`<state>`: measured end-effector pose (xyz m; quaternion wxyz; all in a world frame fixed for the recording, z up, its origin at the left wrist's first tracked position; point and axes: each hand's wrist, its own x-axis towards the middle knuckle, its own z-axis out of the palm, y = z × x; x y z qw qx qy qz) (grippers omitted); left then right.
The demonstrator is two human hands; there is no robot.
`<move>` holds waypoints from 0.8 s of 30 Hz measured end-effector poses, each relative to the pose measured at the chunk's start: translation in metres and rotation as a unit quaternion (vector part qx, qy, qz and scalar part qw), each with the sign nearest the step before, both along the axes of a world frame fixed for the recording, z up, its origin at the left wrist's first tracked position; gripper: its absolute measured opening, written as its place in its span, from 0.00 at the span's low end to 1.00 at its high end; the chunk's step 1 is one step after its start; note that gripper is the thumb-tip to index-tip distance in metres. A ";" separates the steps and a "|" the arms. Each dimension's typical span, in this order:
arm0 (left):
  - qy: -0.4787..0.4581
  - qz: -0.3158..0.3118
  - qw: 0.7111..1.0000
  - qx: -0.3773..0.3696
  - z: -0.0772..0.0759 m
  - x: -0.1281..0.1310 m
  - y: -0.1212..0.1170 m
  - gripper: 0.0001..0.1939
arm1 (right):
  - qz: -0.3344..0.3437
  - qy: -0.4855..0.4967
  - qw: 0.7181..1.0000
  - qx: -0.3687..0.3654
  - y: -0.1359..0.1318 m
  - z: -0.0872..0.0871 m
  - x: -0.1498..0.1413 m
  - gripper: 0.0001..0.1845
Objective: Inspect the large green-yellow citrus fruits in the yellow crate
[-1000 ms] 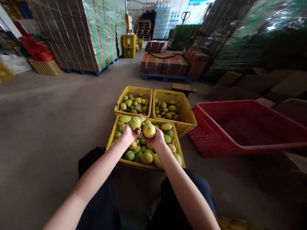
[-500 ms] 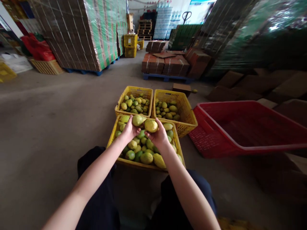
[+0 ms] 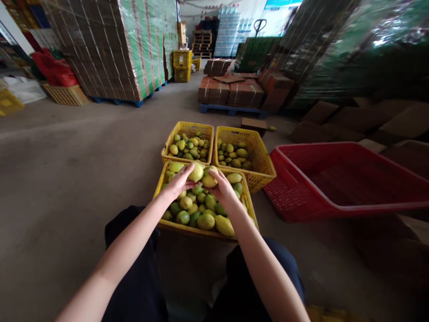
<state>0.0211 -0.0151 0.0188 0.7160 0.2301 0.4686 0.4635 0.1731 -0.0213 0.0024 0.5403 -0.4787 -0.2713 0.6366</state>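
My left hand [image 3: 182,181] is closed around a yellow-green lemon [image 3: 196,171], thumb on top and fingers beneath. Beside it, my right hand [image 3: 221,185] grips a second lemon [image 3: 209,180], its thumb across the upper side. The two lemons are close together above the near yellow crate [image 3: 197,231]. That crate is full of green and yellow lemons [image 3: 205,221] of mixed sizes, partly hidden by my hands and forearms.
Behind stand two more yellow crates, a left one [image 3: 164,154] and a right one [image 3: 263,167], both holding smaller lemons. A large red crate [image 3: 284,197] is on the right. Flattened cartons [image 3: 231,91] lie on a blue pallet. Wrapped carton stacks [image 3: 97,49] rise at both sides.
Both lemons have turned in my hands. The left one has shifted slightly right with its tip now facing more toward me, and my right thumb lies further over its lemon.
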 end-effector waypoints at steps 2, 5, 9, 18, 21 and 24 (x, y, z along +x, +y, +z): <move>-0.003 0.018 0.998 0.056 0.000 -0.004 -0.002 0.12 | 0.006 -0.032 0.999 0.034 -0.001 0.001 0.004 0.27; -0.020 0.022 0.995 0.092 0.000 -0.009 -0.004 0.18 | -0.012 -0.082 0.993 0.088 -0.001 0.003 0.010 0.35; -0.017 0.016 0.990 0.143 0.000 -0.015 -0.003 0.22 | -0.020 -0.122 0.982 0.144 0.000 0.004 0.013 0.34; 0.063 0.021 0.980 0.190 -0.007 -0.012 -0.004 0.29 | -0.004 -0.143 0.976 0.166 0.002 -0.003 0.015 0.34; 0.101 0.024 0.973 0.206 -0.009 -0.010 -0.004 0.29 | -0.014 -0.139 0.976 0.165 0.003 -0.001 0.019 0.34; 0.096 0.010 0.973 0.207 -0.010 -0.007 -0.004 0.29 | -0.023 -0.148 0.973 0.176 0.004 0.002 0.025 0.35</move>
